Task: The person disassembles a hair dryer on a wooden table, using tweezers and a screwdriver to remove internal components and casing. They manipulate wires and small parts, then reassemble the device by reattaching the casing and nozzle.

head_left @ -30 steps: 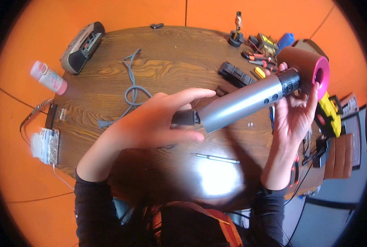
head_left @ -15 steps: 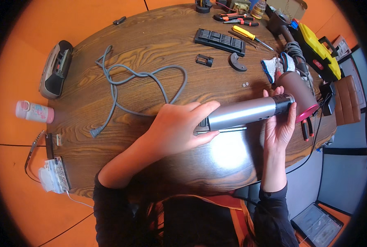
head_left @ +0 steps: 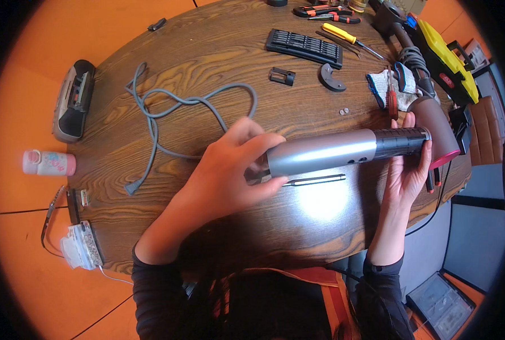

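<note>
A hair dryer lies across both my hands, its grey head [head_left: 435, 127] with a pink-red rim at the right. My left hand [head_left: 224, 161] has its thumb and fingers round the left end of the silver handle sleeve [head_left: 320, 152]. Between sleeve and head, the black inner handle [head_left: 399, 143] is exposed. My right hand [head_left: 404, 178] grips the dryer from below where the inner handle meets the head, thumb on the near side. The grey power cord [head_left: 198, 101] loops over the table and runs behind my left hand. Below the sleeve lies a slim pen-shaped tool [head_left: 317, 180].
Farther back lie a bit set [head_left: 304, 48], a yellow-handled screwdriver [head_left: 340, 33], pliers [head_left: 331, 17], a curved grey part [head_left: 331, 78] and a small black frame [head_left: 282, 76]. Gloves [head_left: 385, 88] and a yellow toolbox [head_left: 445, 59] are at right; a radio [head_left: 74, 102] and bottle [head_left: 48, 162] at left.
The sleeve has slid away from the dryer head, baring more of the black inner handle. My right hand and the head have moved right; my left hand has shifted slightly left.
</note>
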A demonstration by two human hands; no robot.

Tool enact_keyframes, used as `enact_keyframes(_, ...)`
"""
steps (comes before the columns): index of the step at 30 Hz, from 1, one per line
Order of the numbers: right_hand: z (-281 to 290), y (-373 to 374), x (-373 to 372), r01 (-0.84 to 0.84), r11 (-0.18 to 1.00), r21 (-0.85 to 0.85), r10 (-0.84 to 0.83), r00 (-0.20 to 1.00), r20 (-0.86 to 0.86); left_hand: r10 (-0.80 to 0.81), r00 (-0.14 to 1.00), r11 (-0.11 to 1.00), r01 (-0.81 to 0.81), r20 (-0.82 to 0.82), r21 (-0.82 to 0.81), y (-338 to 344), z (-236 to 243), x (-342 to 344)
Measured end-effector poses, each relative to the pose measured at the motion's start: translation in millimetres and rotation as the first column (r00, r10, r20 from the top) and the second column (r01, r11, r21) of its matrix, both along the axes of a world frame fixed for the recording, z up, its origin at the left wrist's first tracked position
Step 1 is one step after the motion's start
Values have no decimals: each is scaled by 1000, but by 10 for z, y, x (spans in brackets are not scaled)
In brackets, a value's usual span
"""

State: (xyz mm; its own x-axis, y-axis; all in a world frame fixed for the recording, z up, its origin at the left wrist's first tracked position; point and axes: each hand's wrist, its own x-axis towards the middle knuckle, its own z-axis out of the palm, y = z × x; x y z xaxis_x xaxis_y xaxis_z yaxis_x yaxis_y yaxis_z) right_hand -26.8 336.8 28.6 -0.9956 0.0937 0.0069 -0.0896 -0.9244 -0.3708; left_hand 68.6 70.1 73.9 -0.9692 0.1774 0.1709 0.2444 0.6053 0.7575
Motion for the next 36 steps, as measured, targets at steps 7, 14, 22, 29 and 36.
enact_keyframes(7,3,229,-73,72,997,42,-69,995,-66,-38,993,999,36,-114,-22,-122,23,-21)
enact_keyframes(14,7,495,-154,195,980,-43,-198,973,-114,-7,998,998,3,59,61,-123,-5,-16)
enact_keyframes(22,50,541,-139,270,956,-112,-282,953,-113,101,994,995,-101,-42,-2,-452,274,-27)
enact_keyframes(29,47,529,-138,251,963,-95,-262,957,-128,264,965,965,-264,10,-15,-700,308,55)
enact_keyframes(36,59,521,-141,260,963,-74,-269,950,-157,149,965,985,-127,215,-116,-938,400,224)
